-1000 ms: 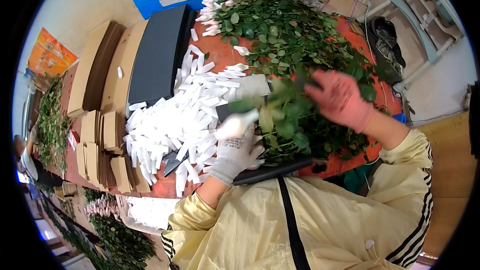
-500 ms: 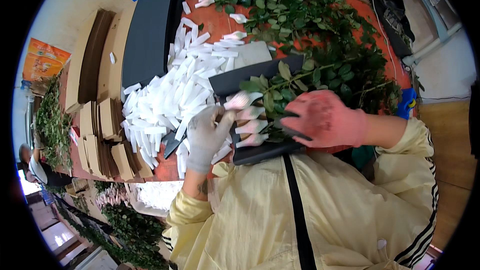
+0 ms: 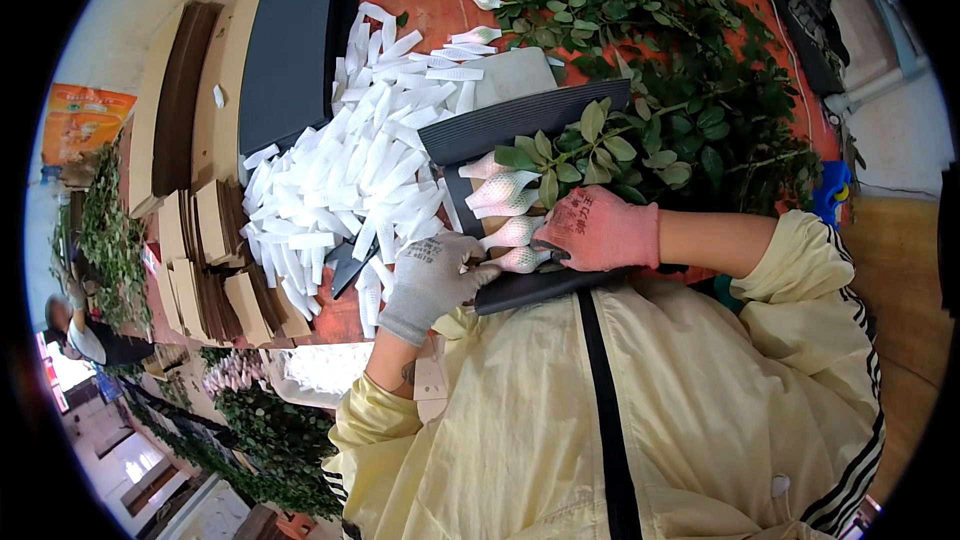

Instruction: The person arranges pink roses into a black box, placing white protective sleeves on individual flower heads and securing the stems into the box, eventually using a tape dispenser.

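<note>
Several pale pink rose buds in white net sleeves, such as the upper rose bud, lie side by side on a dark ribbed sheet with raised sides. Their leafy stems run off to the right. In a grey glove, my left hand has its fingers drawn together at the tip of the lowest rose bud. My right hand, in a pink glove, is closed just behind the two lowest buds, its fingertips around their stem end. The palm side of this hand is hidden.
White net sleeves lie piled left of the sheet. Beyond stand dark flat sheets and stacked brown cardboard. More leafy roses cover the red table's far side. Another person is at far left.
My right hand has moved left and closed near the lowest buds. My left hand has gone from the upper bud to the lowest one. A gap now shows between the upper and lower buds.
</note>
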The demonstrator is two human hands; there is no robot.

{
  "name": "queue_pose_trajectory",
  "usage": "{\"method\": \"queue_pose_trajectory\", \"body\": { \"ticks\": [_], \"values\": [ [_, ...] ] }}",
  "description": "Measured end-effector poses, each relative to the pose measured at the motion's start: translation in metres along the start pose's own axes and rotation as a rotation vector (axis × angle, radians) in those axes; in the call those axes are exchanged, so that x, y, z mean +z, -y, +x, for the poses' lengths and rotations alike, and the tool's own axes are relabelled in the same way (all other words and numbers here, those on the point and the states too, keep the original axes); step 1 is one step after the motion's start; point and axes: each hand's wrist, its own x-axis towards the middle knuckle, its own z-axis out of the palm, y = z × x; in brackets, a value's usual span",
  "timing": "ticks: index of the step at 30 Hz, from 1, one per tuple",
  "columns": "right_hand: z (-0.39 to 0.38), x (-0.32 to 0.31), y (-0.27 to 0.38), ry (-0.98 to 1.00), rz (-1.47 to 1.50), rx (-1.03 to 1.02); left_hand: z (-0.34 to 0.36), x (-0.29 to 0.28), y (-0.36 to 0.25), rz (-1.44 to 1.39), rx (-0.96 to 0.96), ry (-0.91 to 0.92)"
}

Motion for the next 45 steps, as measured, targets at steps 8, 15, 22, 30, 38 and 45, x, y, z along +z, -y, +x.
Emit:
{"method": "queue_pose_trajectory", "body": {
  "ticks": [8,15,22,30,38,45],
  "values": [
    [0.001,0.014,-0.006,-0.013,0.227,0.062,0.010,0.009,0.025,-0.856,-0.466,0.039],
    [0.002,0.017,-0.007,-0.021,0.159,0.038,0.043,0.011,0.032,-0.620,-0.546,0.023],
    [0.001,0.010,-0.003,-0.026,0.111,0.043,0.048,0.014,0.021,-0.416,-0.455,-0.003],
    [0.010,-0.003,0.004,0.123,-0.109,-0.034,0.048,0.009,0.021,-0.144,-0.385,0.078],
    [0.008,0.010,-0.006,-0.100,-0.043,-0.127,0.029,-0.011,0.012,-0.234,-0.419,0.093],
    [0.008,0.016,-0.004,-0.026,-0.128,-0.107,0.001,-0.003,0.002,0.046,-0.045,0.170]
  ]
}}
